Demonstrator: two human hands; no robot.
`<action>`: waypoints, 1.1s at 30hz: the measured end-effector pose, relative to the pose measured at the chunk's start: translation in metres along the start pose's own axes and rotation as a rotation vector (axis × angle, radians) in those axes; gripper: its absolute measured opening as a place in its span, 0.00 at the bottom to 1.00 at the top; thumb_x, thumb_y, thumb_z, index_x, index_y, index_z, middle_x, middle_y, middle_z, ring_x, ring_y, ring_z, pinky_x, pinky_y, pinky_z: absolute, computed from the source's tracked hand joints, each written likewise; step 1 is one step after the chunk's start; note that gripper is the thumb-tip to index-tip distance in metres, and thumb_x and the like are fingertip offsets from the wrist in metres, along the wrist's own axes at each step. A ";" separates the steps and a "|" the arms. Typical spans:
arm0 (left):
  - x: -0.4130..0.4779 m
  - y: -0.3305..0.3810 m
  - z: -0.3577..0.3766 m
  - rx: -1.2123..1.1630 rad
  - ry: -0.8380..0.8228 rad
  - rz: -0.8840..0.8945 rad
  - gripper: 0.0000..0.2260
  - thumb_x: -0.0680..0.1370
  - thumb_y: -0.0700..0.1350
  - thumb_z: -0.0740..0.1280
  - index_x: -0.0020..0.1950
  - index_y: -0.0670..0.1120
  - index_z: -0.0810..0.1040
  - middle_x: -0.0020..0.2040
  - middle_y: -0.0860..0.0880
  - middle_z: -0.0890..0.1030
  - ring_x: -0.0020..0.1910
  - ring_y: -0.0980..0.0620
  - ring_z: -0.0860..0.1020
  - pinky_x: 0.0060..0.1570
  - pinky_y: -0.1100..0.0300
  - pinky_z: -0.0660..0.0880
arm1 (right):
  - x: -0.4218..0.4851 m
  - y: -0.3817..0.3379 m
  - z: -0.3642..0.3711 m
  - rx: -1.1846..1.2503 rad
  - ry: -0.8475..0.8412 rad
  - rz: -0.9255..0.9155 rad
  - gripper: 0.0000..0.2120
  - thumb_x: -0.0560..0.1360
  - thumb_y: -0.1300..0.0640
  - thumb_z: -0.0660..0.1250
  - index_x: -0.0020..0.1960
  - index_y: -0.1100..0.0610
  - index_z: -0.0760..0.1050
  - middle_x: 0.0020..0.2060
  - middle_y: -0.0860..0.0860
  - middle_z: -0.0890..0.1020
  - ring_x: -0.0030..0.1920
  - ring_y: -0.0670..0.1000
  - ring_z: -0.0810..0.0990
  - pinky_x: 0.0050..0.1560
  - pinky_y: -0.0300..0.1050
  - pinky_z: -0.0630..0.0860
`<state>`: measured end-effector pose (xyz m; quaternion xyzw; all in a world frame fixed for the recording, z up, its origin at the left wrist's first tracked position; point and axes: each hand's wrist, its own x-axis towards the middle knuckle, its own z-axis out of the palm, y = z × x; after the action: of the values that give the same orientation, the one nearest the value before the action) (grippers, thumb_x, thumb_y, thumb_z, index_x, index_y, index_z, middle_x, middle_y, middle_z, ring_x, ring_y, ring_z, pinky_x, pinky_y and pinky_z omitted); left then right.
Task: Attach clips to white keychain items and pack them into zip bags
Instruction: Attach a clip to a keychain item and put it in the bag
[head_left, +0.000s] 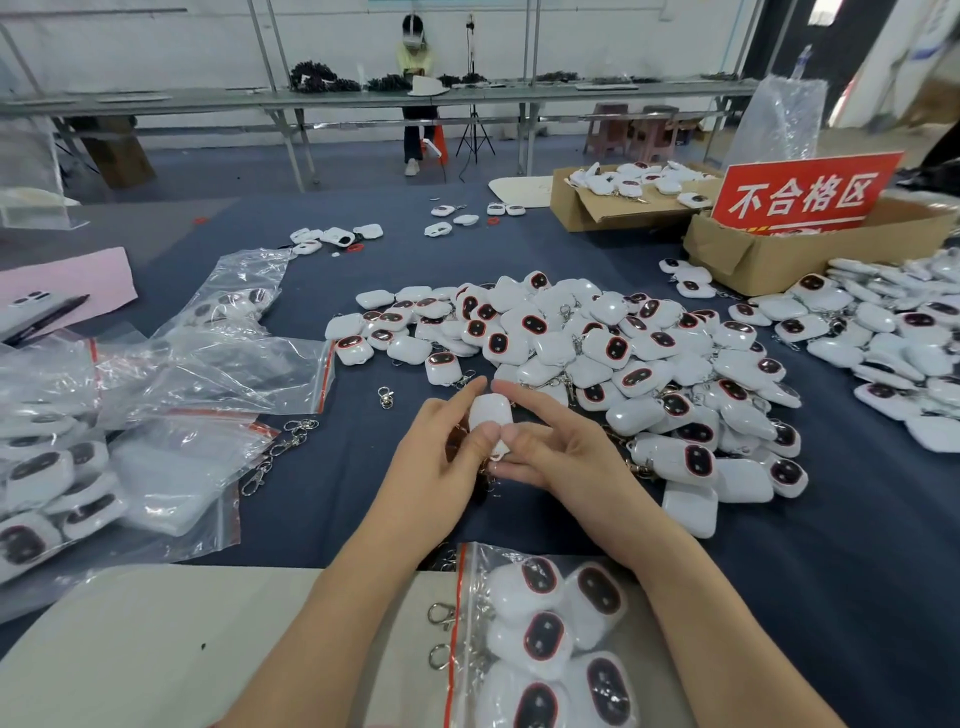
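White keychain item (491, 413) sits up off the blue table (363, 493), in the middle, held between two hands. The left hand (441, 467) pinches its left side, with the thumb in front and the pointer finger stretched up along the edge. The right hand (561, 457) pinches its right side the same way, and its other fingers curl under. The two thumbs meet on the front of the white keychain item. Something small and dark hangs below it, maybe a clip, but the hands hide most of it.

Just behind the hands lies a big pile of keychain items (597, 353), white with dark oval faces. Close to the person, a zip bag (540, 639) full of them lies on a pale board (156, 649), and two clips (441, 616) poke out past its red strip. To the left, loose clips (291, 441) lie on the table beside more zip bags (208, 364). Far right, a red sign (805, 192) stands in a cardboard box (779, 254).
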<state>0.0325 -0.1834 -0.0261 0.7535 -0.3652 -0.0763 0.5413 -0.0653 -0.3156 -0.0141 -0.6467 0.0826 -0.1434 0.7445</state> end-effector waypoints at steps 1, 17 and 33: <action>0.000 0.000 0.000 -0.036 -0.004 -0.002 0.21 0.82 0.47 0.66 0.75 0.55 0.71 0.50 0.53 0.75 0.51 0.60 0.77 0.53 0.67 0.73 | 0.000 0.001 0.000 0.007 0.024 -0.002 0.17 0.82 0.63 0.64 0.67 0.47 0.76 0.50 0.53 0.86 0.53 0.50 0.85 0.52 0.41 0.81; 0.002 -0.006 -0.002 -0.230 -0.032 0.010 0.16 0.80 0.44 0.71 0.60 0.65 0.78 0.37 0.52 0.77 0.33 0.53 0.82 0.43 0.62 0.80 | -0.001 0.001 -0.007 0.016 0.099 0.010 0.17 0.77 0.65 0.71 0.62 0.49 0.79 0.39 0.53 0.86 0.43 0.49 0.86 0.47 0.40 0.82; 0.001 -0.002 -0.001 -0.347 -0.028 -0.003 0.11 0.79 0.44 0.71 0.55 0.61 0.82 0.38 0.51 0.80 0.38 0.50 0.84 0.46 0.54 0.83 | -0.001 -0.002 -0.002 0.191 0.172 0.000 0.10 0.75 0.65 0.72 0.48 0.51 0.85 0.45 0.57 0.87 0.45 0.52 0.87 0.45 0.38 0.82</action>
<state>0.0350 -0.1828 -0.0266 0.6483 -0.3529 -0.1497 0.6578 -0.0669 -0.3170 -0.0123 -0.5580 0.1322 -0.2057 0.7930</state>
